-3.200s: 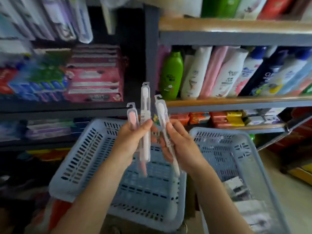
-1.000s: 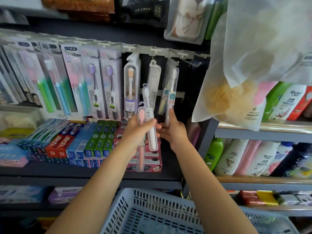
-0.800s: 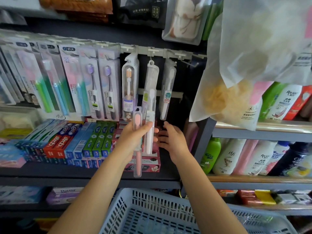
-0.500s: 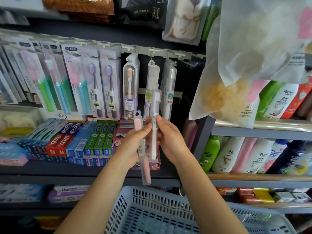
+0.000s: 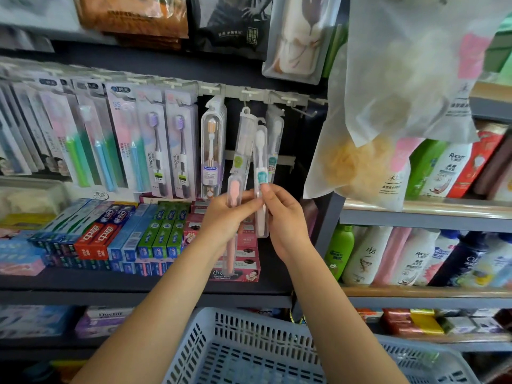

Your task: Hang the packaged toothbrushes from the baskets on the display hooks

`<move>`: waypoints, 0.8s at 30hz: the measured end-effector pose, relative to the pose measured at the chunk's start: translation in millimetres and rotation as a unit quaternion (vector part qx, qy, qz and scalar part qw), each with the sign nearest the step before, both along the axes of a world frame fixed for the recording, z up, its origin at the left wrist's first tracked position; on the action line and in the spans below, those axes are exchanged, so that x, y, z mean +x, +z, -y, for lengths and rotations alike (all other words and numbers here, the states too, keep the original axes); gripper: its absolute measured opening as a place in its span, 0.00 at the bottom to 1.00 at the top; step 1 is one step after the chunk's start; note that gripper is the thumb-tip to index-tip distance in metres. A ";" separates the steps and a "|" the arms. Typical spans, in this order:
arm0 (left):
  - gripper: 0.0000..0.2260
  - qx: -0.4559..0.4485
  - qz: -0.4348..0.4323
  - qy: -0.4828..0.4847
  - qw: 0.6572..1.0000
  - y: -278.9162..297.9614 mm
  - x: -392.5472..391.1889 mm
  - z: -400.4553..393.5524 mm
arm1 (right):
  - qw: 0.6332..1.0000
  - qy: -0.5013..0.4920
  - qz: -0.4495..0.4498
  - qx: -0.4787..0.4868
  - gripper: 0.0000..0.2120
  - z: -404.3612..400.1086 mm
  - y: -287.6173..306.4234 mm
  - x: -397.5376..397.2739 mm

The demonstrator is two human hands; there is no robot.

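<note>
A big translucent bag (image 5: pixel 401 87) w/ a yellow puff inside hung at 1–2 o'clock, covering the upper R shelf and the R end of the hook rail (image 5: pixel 249 92). Shampoo bottles (image 5: pixel 388 256) filled the R shelves at 3 o'clock. Carded toothbrush packs (image 5: pixel 110 139) hung in a row at 9–10 o'clock; toothpaste boxes (image 5: pixel 133 231) lay stacked on the dark shelf (image 5: pixel 83 284) below them, at 8–9 o'clock. A pale blue slotted basket (image 5: pixel 249 347) sat at 6 o'clock, partly behind both forearms; its contents were too blurred to make out.

At 12 o'clock three clear toothbrush cases hung from the rail: an orange-brush one (image 5: pixel 212 151), a green-label one (image 5: pixel 243 145), and a third (image 5: pixel 275 134) partly behind the raised pack.

Left hand (image 5: pixel 224 217) was wrapped round a clear pack w/ a pink toothbrush (image 5: pixel 233 192), upright, its lower end poking out below the wrist in front of red boxes (image 5: pixel 243 261). Right hand (image 5: pixel 285 217) pinched, thumb and fingers, a clear pack w/ a white toothbrush (image 5: pixel 260 167), teal label mid-way; its hanger tab reached up just below the rail, between the 2nd and 3rd hanging cases, not on a hook. The two packs stood side by side, thumbs nearly touching.
</note>
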State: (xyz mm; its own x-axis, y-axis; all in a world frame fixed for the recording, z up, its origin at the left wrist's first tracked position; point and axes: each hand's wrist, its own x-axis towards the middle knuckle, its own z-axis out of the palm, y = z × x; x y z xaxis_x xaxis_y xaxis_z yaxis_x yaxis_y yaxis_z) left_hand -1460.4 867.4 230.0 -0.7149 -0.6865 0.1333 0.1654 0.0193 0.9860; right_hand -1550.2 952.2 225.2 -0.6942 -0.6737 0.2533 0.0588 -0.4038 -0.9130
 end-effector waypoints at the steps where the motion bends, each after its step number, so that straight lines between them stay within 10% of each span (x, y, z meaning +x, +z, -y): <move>1: 0.06 -0.005 -0.009 0.002 1.000 6.0 -1.6 -1.0 | 1.000 -0.005 0.001 0.002 0.12 -2.6 -0.6 -1.3; 24: 0.03 -0.017 0.014 0.060 0.998 25.3 -36.6 -2.0 | 0.997 -0.038 0.057 0.034 0.12 -15.0 -16.0 -9.0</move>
